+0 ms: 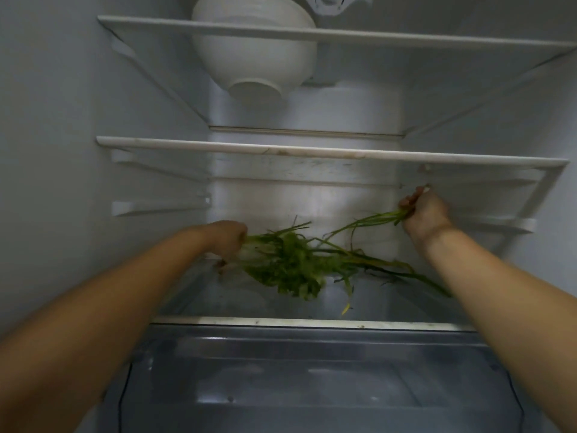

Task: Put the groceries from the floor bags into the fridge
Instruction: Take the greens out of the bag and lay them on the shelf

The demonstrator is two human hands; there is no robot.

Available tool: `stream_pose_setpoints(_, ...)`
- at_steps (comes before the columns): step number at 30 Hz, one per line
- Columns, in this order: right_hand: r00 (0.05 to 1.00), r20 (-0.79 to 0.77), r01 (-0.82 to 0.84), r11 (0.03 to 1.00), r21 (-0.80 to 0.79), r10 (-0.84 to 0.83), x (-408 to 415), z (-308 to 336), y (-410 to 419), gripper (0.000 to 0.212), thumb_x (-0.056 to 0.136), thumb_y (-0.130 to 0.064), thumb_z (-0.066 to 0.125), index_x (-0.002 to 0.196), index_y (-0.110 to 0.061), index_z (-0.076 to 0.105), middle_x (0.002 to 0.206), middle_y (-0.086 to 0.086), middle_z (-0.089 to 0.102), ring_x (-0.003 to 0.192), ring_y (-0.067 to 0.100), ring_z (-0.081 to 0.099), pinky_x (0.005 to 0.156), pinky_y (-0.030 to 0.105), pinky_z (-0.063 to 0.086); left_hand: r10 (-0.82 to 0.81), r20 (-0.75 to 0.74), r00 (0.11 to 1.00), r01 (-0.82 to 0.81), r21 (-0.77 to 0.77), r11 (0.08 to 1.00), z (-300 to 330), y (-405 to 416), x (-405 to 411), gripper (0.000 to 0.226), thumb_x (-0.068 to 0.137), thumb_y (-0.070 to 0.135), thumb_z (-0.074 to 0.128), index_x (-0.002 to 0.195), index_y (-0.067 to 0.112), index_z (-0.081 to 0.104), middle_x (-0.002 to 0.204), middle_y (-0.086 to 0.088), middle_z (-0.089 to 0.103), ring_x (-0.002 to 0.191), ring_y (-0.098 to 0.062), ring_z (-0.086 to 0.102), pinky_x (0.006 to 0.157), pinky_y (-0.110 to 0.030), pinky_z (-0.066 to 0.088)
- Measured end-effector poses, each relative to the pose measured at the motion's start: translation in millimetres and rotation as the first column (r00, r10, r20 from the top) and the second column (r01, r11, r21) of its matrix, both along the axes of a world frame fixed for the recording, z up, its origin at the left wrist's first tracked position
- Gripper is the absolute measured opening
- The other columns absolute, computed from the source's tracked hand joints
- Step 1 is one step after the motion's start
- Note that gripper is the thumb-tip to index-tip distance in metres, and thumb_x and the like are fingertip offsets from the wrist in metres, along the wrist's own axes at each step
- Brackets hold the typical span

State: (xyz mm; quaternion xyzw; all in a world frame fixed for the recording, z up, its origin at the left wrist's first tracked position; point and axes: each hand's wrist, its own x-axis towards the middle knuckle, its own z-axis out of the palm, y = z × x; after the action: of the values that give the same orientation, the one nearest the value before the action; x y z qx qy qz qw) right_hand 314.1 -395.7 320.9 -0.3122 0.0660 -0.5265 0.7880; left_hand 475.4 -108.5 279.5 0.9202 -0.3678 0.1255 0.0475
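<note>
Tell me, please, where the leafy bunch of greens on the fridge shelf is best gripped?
Grip the leafy bunch at its stem end, from the left, where the left hand holds it now: the stems gather tightly there, while the leaves spread loose and floppy towards the right.

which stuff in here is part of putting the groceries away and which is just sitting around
Part of the job:
leafy greens, held by left hand
long green stalks, held by right hand
bottom glass shelf

Just there:
white bowls on top shelf
crisper drawer
</note>
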Motion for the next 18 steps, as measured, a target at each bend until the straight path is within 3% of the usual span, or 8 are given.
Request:
stream_pose_setpoints(2, 0.999, -0.005, -0.034, 0.999, 0.005, 0.034, 5, -2, 5, 0.036, 0.101, -0.009, 0.031, 0.067, -0.014, 0.041, 0.060, -0.001, 0.032, 0.022, 0.004, 0.030, 0.030, 0.013, 0.029, -0.147, -0.082, 0.986, 0.129, -0.189, 0.973, 2, -8, -7, 0.013, 0.094, 0.004, 0.039, 0.089, 0.008, 0.050, 0.100, -0.017, 0.058, 0.080, -0.024, 0.055, 0.064, -0.029, 0.041)
stream_pose_setpoints(4, 0.999, -0.030, -0.022, 1.000, -0.008, 0.022, 5, -4, 1, 0.036, 0.100, -0.006, 0.030, 0.067, -0.015, 0.041, 0.060, -0.001, 0.031, 0.022, 0.003, 0.029, 0.028, 0.012, 0.026, -0.141, -0.046, 0.989, 0.132, -0.164, 0.978, 3, -4, -6, 0.011, 0.096, 0.007, 0.036, 0.090, 0.009, 0.044, 0.101, -0.018, 0.056, 0.080, -0.021, 0.049, 0.062, -0.029, 0.036)
stream_pose_setpoints(8, 0.971, -0.206, 0.090, 0.984, -0.152, -0.120, -10, -4, -22, 0.036, 0.098, -0.006, 0.026, 0.068, -0.021, 0.040, 0.062, -0.003, 0.030, 0.021, 0.002, 0.026, 0.027, 0.009, 0.017, 0.097, 0.056, 0.994, -0.099, 0.032, 0.995, -4, 33, 21, 0.027, 0.098, 0.010, 0.035, 0.121, -0.001, 0.044, 0.131, -0.021, 0.048, 0.113, -0.029, 0.050, 0.085, -0.029, 0.038)
stream_pose_setpoints(11, 0.890, -0.359, 0.105, 0.894, -0.435, -0.280, -17, -4, -28, 0.033, 0.098, -0.007, 0.028, 0.075, -0.018, 0.049, 0.065, -0.001, 0.036, 0.025, 0.004, 0.035, 0.029, 0.008, 0.020, 0.195, 0.121, 0.973, -0.198, 0.017, 0.980, -9, 41, 25, 0.029, 0.097, 0.009, 0.036, 0.121, -0.001, 0.047, 0.132, -0.019, 0.049, 0.119, -0.030, 0.050, 0.094, -0.031, 0.041)
stream_pose_setpoints(12, 0.817, -0.418, 0.095, 0.809, -0.581, -0.396, -17, -4, -27, 0.029, 0.098, -0.007, 0.032, 0.084, -0.012, 0.057, 0.067, 0.002, 0.042, 0.035, 0.009, 0.044, 0.031, 0.010, 0.025, 0.158, 0.113, 0.981, -0.154, -0.047, 0.987, -8, 35, 22, 0.028, 0.096, 0.007, 0.036, 0.119, -0.003, 0.049, 0.129, -0.021, 0.050, 0.116, -0.030, 0.051, 0.092, -0.031, 0.041)
stream_pose_setpoints(14, 0.561, -0.423, -0.026, 0.496, -0.868, -0.712, -16, -2, -23, 0.025, 0.096, -0.008, 0.042, 0.106, -0.003, 0.064, 0.087, 0.013, 0.059, 0.072, 0.025, 0.059, 0.053, 0.017, 0.042, 0.022, 0.103, 0.994, 0.005, -0.248, 0.969, 0, 19, 13, 0.024, 0.096, 0.004, 0.035, 0.111, -0.004, 0.052, 0.117, -0.021, 0.056, 0.105, -0.030, 0.054, 0.081, -0.031, 0.041)
stream_pose_setpoints(16, 0.423, -0.316, -0.263, 0.219, -0.940, -0.849, -16, 2, -13, 0.029, 0.094, -0.007, 0.046, 0.116, -0.005, 0.064, 0.116, 0.016, 0.063, 0.107, 0.033, 0.057, 0.084, 0.029, 0.045, -0.164, 0.045, 0.985, 0.165, -0.486, 0.858, 10, 4, -3, 0.021, 0.097, 0.006, 0.035, 0.101, 0.003, 0.055, 0.098, -0.009, 0.057, 0.088, -0.024, 0.054, 0.069, -0.028, 0.040)
stream_pose_setpoints(18, 0.364, -0.197, -0.409, 0.034, -0.912, -0.910, -17, 9, 0, 0.035, 0.094, -0.009, 0.043, 0.123, -0.013, 0.062, 0.129, 0.013, 0.058, 0.118, 0.030, 0.053, 0.096, 0.033, 0.042, -0.375, -0.076, 0.924, 0.221, -0.694, 0.685, 17, -9, -21, 0.020, 0.097, 0.008, 0.038, 0.087, 0.011, 0.055, 0.080, -0.003, 0.053, 0.074, -0.016, 0.051, 0.068, -0.027, 0.045)
